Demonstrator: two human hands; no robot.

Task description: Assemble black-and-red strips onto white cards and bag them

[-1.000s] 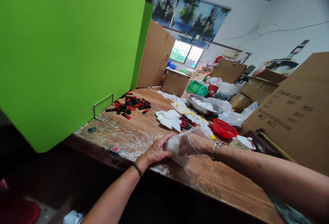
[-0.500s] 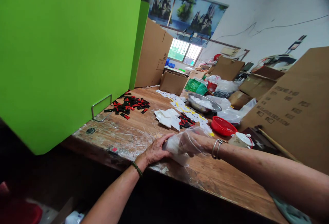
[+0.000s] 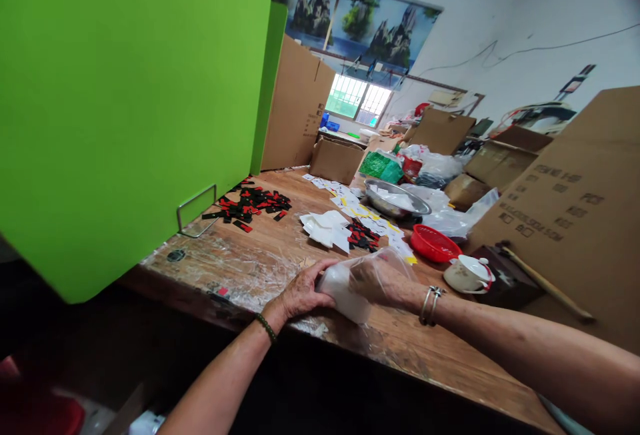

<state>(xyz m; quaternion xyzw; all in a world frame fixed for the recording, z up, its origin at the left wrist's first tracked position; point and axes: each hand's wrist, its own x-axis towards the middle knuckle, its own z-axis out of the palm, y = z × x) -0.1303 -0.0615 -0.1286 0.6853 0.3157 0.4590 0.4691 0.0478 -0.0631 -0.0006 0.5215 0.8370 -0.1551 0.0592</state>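
My left hand [image 3: 300, 294], a dark bead bracelet at its wrist, is closed round the left end of a clear plastic bag [image 3: 345, 298] with white contents. The bag lies at the front edge of the wooden table. My right hand [image 3: 383, 282] reaches into the bag from the right, the thin film over its fingers. Those fingers look curled against the white contents; what they hold is blurred by the film. Beyond the bag lie folded white sheets [image 3: 325, 228] and a small heap of black and red pieces [image 3: 364, 235].
A large green panel [image 3: 135, 122] stands at the left, a metal loop [image 3: 197, 210] at its foot. Black and red pieces [image 3: 255, 205] are heaped beside it. To the right are a metal basin [image 3: 423, 208], a red basket [image 3: 435, 245], a lidded white pot [image 3: 467, 275] and a cardboard box [image 3: 565, 202].
My right hand and forearm have shifted slightly right and down, the hand still within the bag. More of the white contents shows. My left hand keeps its place.
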